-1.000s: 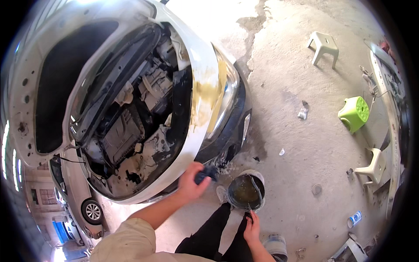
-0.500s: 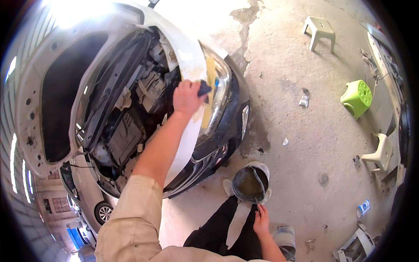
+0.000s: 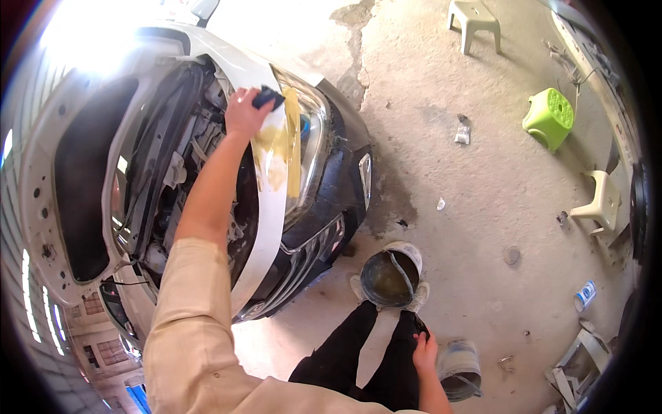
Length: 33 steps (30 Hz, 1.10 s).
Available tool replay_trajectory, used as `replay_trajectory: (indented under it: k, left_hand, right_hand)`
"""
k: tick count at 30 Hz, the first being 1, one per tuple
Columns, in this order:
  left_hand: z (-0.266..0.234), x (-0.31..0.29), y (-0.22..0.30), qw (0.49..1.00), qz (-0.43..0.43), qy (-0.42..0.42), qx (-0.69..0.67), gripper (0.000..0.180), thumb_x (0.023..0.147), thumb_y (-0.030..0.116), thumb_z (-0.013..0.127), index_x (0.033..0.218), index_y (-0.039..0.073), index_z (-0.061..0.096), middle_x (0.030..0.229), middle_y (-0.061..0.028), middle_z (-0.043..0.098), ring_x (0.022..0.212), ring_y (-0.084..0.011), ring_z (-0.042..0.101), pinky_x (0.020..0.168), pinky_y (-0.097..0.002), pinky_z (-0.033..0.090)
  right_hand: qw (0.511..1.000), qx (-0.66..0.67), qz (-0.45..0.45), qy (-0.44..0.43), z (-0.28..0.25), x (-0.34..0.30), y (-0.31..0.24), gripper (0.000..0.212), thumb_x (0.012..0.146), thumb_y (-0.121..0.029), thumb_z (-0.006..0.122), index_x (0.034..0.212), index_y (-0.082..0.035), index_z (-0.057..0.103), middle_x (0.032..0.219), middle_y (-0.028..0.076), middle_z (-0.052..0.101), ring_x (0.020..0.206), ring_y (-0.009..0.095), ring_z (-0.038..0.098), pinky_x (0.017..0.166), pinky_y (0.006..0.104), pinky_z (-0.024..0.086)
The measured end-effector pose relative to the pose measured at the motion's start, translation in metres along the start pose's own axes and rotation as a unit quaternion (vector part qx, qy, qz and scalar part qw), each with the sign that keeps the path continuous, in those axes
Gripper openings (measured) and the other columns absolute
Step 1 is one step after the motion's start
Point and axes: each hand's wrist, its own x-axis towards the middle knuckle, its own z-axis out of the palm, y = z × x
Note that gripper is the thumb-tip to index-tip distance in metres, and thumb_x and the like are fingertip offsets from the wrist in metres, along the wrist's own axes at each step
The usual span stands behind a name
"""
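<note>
My left hand (image 3: 247, 114) is closed around a dark, folded sheet (image 3: 268, 99), too small to tell as sandpaper or cloth. It rests on the white front fender (image 3: 270, 207) of a car, just beyond a patch of yellowish filler (image 3: 276, 148). Yellow tape (image 3: 293, 131) runs between that panel and the headlight (image 3: 314, 141). Down by my right thigh, my right hand (image 3: 425, 353) has its fingers curled; a thin dark piece (image 3: 420, 326) sticks out of them. Between my feet stands a bucket (image 3: 386, 279) of murky liquid.
The hood (image 3: 41, 214) is raised over the engine bay on the left. A second bucket (image 3: 460, 362) stands beside my right leg. Plastic stools, one green (image 3: 550, 119) and one cream (image 3: 598, 203), are on the right. A can (image 3: 585, 295) and scraps lie on the concrete floor.
My left hand has moved away along the fender with the dark sheet, uncovering the filler patch. My right hand has moved from the bucket's near rim to beside my thigh. The whole view has shifted.
</note>
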Motion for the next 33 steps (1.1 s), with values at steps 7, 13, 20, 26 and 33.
replay_trajectory:
  k: [7, 13, 20, 26, 33]
  left_hand:
    - [-0.043, -0.131, 0.032, 0.992, 0.063, -0.035, -0.104, 0.041, 0.061, 0.025, 0.091, 0.093, 0.013, 0.068, 0.102, -0.0103, 0.059, 0.098, -0.0342, 0.058, 0.083, -0.0451, 0.051]
    - [-0.067, -0.215, 0.045, 0.988, 0.06, -0.063, -0.13, 0.047, 0.056, 0.023, 0.093, 0.094, 0.014, 0.066, 0.106, -0.0112, 0.057, 0.097, -0.0355, 0.057, 0.083, -0.0456, 0.05]
    - [-0.067, -0.244, 0.03, 0.985, 0.062, -0.027, -0.16, 0.052, 0.052, 0.029, 0.093, 0.096, 0.018, 0.067, 0.108, -0.009, 0.058, 0.099, -0.0333, 0.058, 0.083, -0.0457, 0.05]
    - [-0.062, -0.242, 0.034, 0.981, 0.057, -0.013, -0.187, 0.052, 0.053, 0.033, 0.091, 0.097, 0.02, 0.068, 0.108, -0.0074, 0.058, 0.101, -0.0305, 0.058, 0.084, -0.043, 0.047]
    - [-0.065, -0.242, 0.032, 0.973, 0.049, -0.013, -0.227, 0.054, 0.051, 0.033, 0.092, 0.097, 0.021, 0.067, 0.109, -0.0063, 0.058, 0.102, -0.0288, 0.058, 0.083, -0.042, 0.047]
  right_hand:
    - [0.999, -0.009, -0.03, -0.008, 0.012, 0.025, -0.022, 0.034, 0.11, -0.019, 0.049, 0.133, 0.004, 0.058, 0.113, 0.013, 0.071, 0.089, 0.017, 0.069, 0.085, 0.0334, 0.055]
    - [0.997, -0.06, -0.019, -0.039, 0.014, 0.028, -0.065, 0.031, 0.109, -0.021, 0.049, 0.127, 0.002, 0.058, 0.101, 0.013, 0.073, 0.085, 0.021, 0.073, 0.079, 0.0359, 0.055]
    - [0.991, -0.098, -0.08, -0.035, 0.005, 0.032, -0.069, 0.022, 0.099, -0.007, 0.063, 0.119, 0.001, 0.057, 0.091, 0.01, 0.073, 0.076, 0.019, 0.074, 0.069, 0.0311, 0.056]
    - [0.965, -0.243, -0.098, -0.034, 0.015, 0.064, -0.105, 0.019, 0.091, -0.01, 0.076, 0.103, 0.001, 0.066, 0.082, 0.007, 0.07, 0.075, 0.013, 0.064, 0.073, 0.0305, 0.052]
    - [0.964, 0.04, -0.261, -0.007, 0.115, 0.137, -0.22, 0.016, 0.09, -0.002, 0.066, 0.103, -0.002, 0.057, 0.099, 0.004, 0.062, 0.095, 0.015, 0.058, 0.083, 0.0309, 0.05]
